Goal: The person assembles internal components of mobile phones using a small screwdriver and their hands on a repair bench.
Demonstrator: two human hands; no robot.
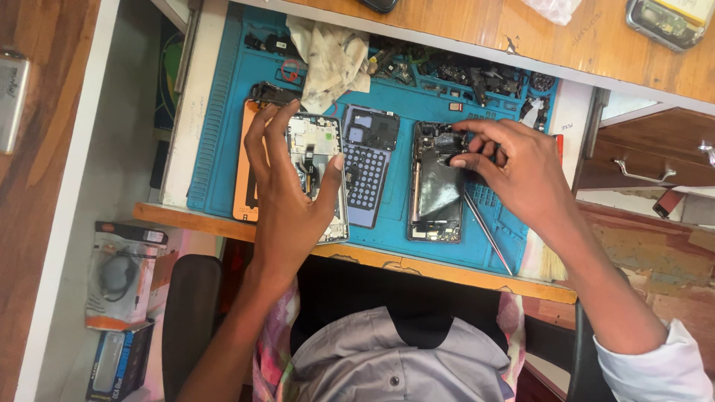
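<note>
Phone (436, 186) opened, dark glossy insides bared, right hand (514, 167) pinching its top

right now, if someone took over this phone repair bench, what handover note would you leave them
Left hand: spread flat on the white-framed opened phone body, pressing it to the blue silicone work mat; grips nothing.
Right hand: fingertips pinched at the top end of the dark opened phone with bare internals; what it pinches is too small to tell.
Between the two phones lies a grey back cover with a dotted panel. A thin metal tool lies on the mat by the right wrist.
Done: both phones are open.
Left: both are unassembled; loose small parts sit along the mat's far edge.
</note>
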